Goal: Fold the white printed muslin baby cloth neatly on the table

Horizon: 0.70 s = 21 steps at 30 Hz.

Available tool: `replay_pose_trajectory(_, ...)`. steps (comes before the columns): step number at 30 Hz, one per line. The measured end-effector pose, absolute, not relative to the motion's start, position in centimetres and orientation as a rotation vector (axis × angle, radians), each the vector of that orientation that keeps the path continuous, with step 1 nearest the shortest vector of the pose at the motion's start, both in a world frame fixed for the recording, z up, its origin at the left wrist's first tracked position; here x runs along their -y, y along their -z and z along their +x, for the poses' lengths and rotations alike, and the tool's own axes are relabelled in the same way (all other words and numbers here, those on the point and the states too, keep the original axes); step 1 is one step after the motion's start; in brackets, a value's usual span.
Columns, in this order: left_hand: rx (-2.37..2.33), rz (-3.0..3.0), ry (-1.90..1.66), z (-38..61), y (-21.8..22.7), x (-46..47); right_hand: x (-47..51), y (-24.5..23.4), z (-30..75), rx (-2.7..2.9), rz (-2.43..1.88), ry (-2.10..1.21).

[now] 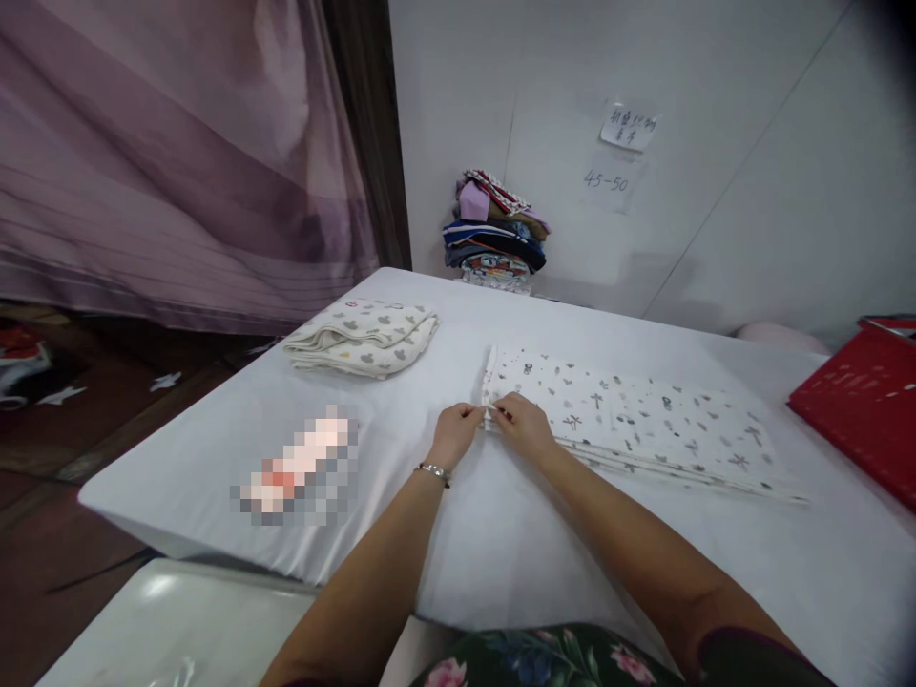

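Two hands pinching the near-left corner of a folded, printed cloth (644,410) on a white-covered table (450,329).
From where I stand, the left hand (456,434) and right hand (528,426) almost meet, thumbs closed against fingers on the cloth's edge; how many layers they grip, I can't tell. It lies lengthwise, reaching off to the right, and looks light, soft and limp, neither slippery nor fragile; a folded corner, layers pinched together, seems the best hold. Farther left sits a bundled cloth with grey motifs (364,339). Beyond, past a stack of folded fabrics (493,239), one wall paper (607,181) reads "45-50"; the handwritten characters on the sheet above (628,126) escape me.
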<state>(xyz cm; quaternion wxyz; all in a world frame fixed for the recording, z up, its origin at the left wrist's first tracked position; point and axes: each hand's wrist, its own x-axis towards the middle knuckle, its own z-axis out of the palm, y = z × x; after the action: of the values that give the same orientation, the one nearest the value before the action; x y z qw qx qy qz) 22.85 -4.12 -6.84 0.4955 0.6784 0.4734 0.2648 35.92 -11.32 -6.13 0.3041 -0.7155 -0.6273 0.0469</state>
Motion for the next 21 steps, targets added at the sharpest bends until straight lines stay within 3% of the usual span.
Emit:
replay_pose_trajectory(14,-1.056,1.493,-0.614,22.9,6.7,4.2,11.9,6.8,35.4,1.897,-1.776,0.058)
replay_pose_trajectory(21,-1.049,1.582,-0.622,22.7,6.7,4.2,11.3,5.5,38.5,1.581,-1.775,-0.076)
